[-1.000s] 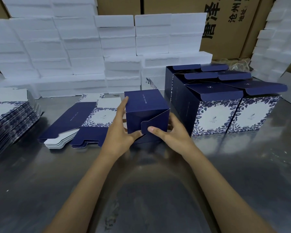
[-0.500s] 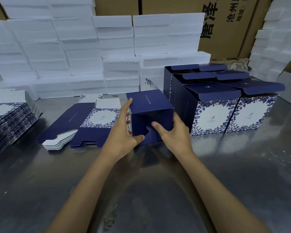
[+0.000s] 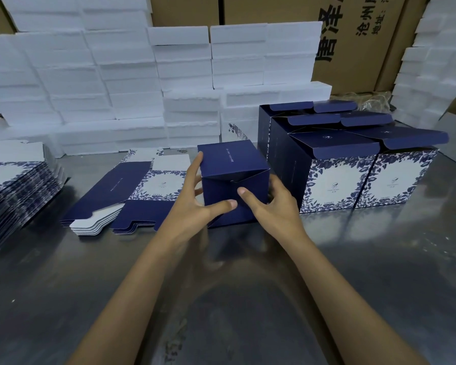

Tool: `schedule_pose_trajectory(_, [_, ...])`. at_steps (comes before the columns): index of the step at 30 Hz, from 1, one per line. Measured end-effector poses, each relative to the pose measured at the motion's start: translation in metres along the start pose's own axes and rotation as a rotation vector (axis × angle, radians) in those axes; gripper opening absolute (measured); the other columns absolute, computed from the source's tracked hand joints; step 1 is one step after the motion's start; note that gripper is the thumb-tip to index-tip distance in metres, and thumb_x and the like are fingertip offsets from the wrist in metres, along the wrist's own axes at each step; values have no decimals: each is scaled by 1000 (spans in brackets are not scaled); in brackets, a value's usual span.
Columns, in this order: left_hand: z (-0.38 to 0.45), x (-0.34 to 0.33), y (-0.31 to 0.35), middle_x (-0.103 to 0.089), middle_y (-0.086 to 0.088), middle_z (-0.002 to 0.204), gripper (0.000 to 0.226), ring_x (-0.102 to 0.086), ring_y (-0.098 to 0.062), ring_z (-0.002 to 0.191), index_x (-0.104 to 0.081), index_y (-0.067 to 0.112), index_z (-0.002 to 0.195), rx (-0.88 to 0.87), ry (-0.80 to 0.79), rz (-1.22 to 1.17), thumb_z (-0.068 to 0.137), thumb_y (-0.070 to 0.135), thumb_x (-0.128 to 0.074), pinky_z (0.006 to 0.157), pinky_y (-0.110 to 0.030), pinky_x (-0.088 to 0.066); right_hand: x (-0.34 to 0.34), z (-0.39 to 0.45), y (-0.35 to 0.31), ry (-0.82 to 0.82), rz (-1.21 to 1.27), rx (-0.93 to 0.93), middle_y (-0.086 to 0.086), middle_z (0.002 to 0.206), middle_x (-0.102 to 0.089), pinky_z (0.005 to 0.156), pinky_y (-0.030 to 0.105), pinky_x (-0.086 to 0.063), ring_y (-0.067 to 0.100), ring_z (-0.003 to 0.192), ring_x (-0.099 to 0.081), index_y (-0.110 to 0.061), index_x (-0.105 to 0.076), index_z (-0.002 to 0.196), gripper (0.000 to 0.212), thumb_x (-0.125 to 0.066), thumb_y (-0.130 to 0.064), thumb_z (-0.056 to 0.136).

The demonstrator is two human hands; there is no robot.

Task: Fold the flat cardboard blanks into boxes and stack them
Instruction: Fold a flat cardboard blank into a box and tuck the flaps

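Your two hands held the navy box [image 3: 233, 180] on its side on the steel tabletop [image 3: 248, 299], near the middle, just left of the finished boxes [image 3: 353, 164] and right of the flat blanks [image 3: 132, 191]. Your left hand [image 3: 195, 206] gripped the box's left wall, fingers reaching up to its top edge and the thumb pressed across the near face. Your right hand [image 3: 271, 204] cupped the right wall with its fingers curled behind and the thumb pushing on the near face, where the bottom flaps met in a diagonal seam. That face looked nearly closed, so the step in hand was most likely seating the last flap. To do it well, you needed to keep both side walls square while the thumbs pressed toward the centre, so the tabs caught under one another rather than bowing outward. Pressing too hard near the seam could have creased the thin card. Once the flaps sat flush, the box could be turned upright and set against the finished ones at the right. A larger pile of blanks [image 3: 13, 188] waited at the far left edge.
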State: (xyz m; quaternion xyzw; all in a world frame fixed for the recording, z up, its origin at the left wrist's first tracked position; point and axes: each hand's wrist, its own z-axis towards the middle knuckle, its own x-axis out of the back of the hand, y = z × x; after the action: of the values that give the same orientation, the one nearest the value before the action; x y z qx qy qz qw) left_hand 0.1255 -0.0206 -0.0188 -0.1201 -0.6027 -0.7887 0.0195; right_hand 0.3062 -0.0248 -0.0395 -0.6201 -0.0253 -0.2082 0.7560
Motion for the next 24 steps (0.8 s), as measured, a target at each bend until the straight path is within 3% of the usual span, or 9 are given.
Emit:
schedule_pose_trajectory(3, [-2, -4, 3, -44, 9, 152, 107, -43, 0, 137, -17, 55, 151, -1, -33, -25, 76, 22, -86, 104, -15, -44, 2, -1, 0, -2, 21, -16, -18, 104, -74, 95, 37, -56, 2, 100, -68, -34, -63, 120, 51, -75, -58, 76])
schedule_pose_trajectory(7, [-3, -6, 15, -55, 24, 138, 87, -55, 10, 120, -19, 62, 148, 77, 85, -197, 77, 65, -69, 96, -26, -53, 9, 3, -11, -96, 318, -170, -20, 122, -70, 108, 38, -49, 2, 115, -65, -39, -66, 121, 72, -62, -85, 65])
schedule_pose_trajectory(9, [-1, -2, 16, -59, 26, 132, 86, -60, 11, 113, -22, 57, 150, 87, 160, -270, 76, 66, -64, 88, -24, -57, 12, 5, -14, -147, 409, -228, -17, 126, -69, 103, 36, -51, 7, 117, -66, -41, -65, 126, 74, -54, -88, 71])
schedule_pose_trajectory(11, [0, 2, 17, -50, 18, 144, 97, -53, -2, 128, -23, 59, 148, 84, 222, -282, 66, 67, -74, 103, -37, -51, 13, 7, -14, -160, 480, -267, -12, 116, -75, 84, 29, -56, 8, 103, -72, -37, -68, 122, 57, -56, -75, 81])
schedule_pose_trajectory(14, [-1, 7, 18, -31, 16, 154, 121, -39, -6, 138, -15, 64, 147, 35, 297, -228, 52, 63, -90, 100, -25, -43, 16, 13, -9, -105, 574, -245, -3, 120, -73, 80, 30, -48, 10, 101, -69, -27, -69, 120, 28, -54, -32, 97])
schedule_pose_trajectory(16, [-1, 12, 17, -29, 17, 155, 124, -41, -1, 136, -11, 66, 146, -7, 294, -177, 49, 64, -89, 92, -21, -41, 20, 16, -6, -67, 526, -190, -5, 133, -67, 89, 31, -43, 13, 118, -62, -30, -64, 130, 40, -48, -12, 98])
schedule_pose_trajectory(18, [-1, 14, 18, -34, 18, 152, 118, -46, 3, 130, -11, 67, 145, -14, 265, -132, 51, 76, -81, 91, -22, -44, 21, 15, -6, -24, 476, -154, -8, 136, -64, 88, 24, -44, 7, 124, -59, -36, -60, 135, 49, -46, -5, 100])
schedule_pose_trajectory(21, [7, 9, 21, -45, 13, 145, 95, -53, -4, 122, -25, 58, 146, 62, 237, -133, 62, 89, -54, 99, -38, -48, 18, 9, -8, 74, 378, -107, -22, 125, -60, 76, 9, -45, -22, 101, -57, -41, -54, 139, 37, -49, -23, 107])
schedule_pose_trajectory(24, [11, 7, 21, -53, 7, 140, 71, -59, -12, 117, -43, 49, 138, 127, 191, -192, 75, 82, -40, 84, -37, -55, 16, 6, -19, 40, 413, -101, -37, 118, -60, 87, 14, -39, -28, 100, -53, -48, -56, 132, 40, -39, -64, 100])
